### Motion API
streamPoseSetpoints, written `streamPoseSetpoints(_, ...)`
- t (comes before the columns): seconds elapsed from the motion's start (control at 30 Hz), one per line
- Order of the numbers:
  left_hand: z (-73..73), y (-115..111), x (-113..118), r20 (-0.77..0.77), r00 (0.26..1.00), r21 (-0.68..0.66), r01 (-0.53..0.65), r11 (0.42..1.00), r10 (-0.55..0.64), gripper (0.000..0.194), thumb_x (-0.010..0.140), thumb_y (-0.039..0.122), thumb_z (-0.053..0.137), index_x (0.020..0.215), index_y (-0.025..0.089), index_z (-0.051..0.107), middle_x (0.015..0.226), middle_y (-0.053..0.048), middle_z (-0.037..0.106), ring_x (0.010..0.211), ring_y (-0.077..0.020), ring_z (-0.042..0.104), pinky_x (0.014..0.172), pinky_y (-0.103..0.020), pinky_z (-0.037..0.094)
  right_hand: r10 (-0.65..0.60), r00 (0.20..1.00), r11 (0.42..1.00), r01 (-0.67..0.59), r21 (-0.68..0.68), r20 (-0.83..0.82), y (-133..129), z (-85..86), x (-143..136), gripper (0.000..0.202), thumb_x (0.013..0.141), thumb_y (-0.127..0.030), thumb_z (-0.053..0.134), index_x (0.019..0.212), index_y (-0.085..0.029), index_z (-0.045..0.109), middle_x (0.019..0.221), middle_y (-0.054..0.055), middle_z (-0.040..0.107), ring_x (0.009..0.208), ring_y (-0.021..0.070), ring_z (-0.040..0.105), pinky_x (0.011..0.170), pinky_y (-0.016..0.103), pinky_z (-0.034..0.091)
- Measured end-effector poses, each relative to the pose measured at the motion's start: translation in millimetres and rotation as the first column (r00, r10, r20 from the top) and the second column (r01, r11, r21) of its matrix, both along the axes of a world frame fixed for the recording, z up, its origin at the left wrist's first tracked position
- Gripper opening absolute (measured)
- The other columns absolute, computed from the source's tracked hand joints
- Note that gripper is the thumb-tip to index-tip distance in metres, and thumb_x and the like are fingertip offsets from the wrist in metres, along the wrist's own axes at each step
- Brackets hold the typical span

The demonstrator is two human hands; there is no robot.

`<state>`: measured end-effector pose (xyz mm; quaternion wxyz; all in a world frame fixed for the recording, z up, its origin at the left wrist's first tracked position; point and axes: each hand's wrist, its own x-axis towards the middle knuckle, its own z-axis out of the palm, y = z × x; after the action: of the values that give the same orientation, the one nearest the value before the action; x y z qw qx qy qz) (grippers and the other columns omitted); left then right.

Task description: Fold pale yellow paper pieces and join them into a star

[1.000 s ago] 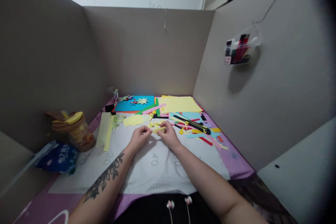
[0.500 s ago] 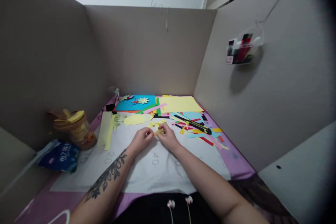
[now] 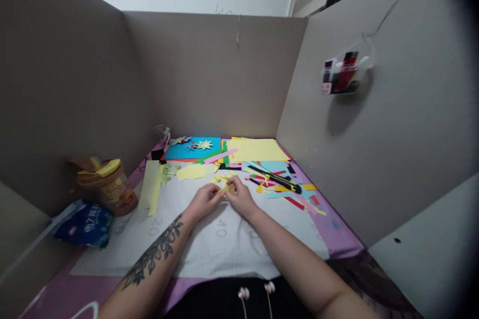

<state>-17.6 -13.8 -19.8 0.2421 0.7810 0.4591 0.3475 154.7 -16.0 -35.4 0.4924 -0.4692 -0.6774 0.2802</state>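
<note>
Near the middle of the white sheet, my left hand and my right hand meet over a small yellow paper piece. Fingers of both hands are closed on it, the left at its left end and the right at its right end. Its exact folded shape is too small to make out. Just beyond my fingertips lie several small folded yellow paper pieces. A pale yellow paper star rests on blue paper at the back.
A black and yellow box cutter lies on coloured paper strips to the right. Yellow sheets are stacked behind. On the left stand a brown-lidded cup and a blue packet. Grey panels enclose the table.
My left hand has shifted slightly, its fingers now reaching further along the yellow paper piece. The right hand stays almost where it was. The view has tilted a little.
</note>
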Motion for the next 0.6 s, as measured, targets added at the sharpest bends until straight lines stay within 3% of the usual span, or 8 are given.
streamPoseSetpoints(0.13,0.9,-1,2,0.030,1.000,-0.023,-0.002,1.000,0.003,0.020,0.079,0.029,0.049,0.065,0.018,0.059,0.064,0.000,0.058,0.062,-0.0150,0.052,0.060,-0.025,0.038,0.006,0.999,1.000,-0.006,0.000,-0.043,-1,-0.2,-4,0.021,0.070,-0.023,0.054,0.090,-0.023,0.049,0.079,-0.002,0.055,0.069,0.0165,0.051,0.064,0.027,0.041)
streamPoseSetpoints(0.3,5.4,3,-9,0.082,0.995,-0.041,-0.059,0.997,0.062,0.017,0.075,0.026,0.049,0.066,0.017,0.061,0.065,-0.001,0.062,0.063,-0.0153,0.054,0.060,-0.024,0.040,-0.027,0.993,0.999,0.024,-0.032,-0.115,2,2.2,2,0.022,0.068,-0.021,0.053,0.090,-0.022,0.048,0.077,-0.003,0.053,0.063,0.0150,0.049,0.061,0.026,0.040)
streamPoseSetpoints(0.43,8.4,2,-9,0.104,0.987,-0.029,-0.118,0.993,0.121,0.016,0.076,0.027,0.051,0.073,0.017,0.063,0.073,-0.003,0.065,0.067,-0.0163,0.056,0.060,-0.024,0.041,-0.058,0.995,0.998,0.056,-0.025,-0.076,3,1.9,5,0.021,0.068,-0.020,0.051,0.089,-0.022,0.049,0.080,-0.002,0.054,0.067,0.0156,0.051,0.063,0.027,0.040)
streamPoseSetpoints(0.6,5.8,-2,0,0.073,0.997,-0.050,-0.008,0.999,0.012,0.015,0.074,0.030,0.054,0.070,0.017,0.062,0.070,-0.001,0.063,0.067,-0.0157,0.054,0.063,-0.025,0.040,0.027,1.000,1.000,-0.027,-0.008,0.000,-1,-0.6,-1,0.020,0.070,-0.020,0.053,0.090,-0.023,0.049,0.077,-0.003,0.055,0.066,0.0150,0.051,0.062,0.027,0.039)
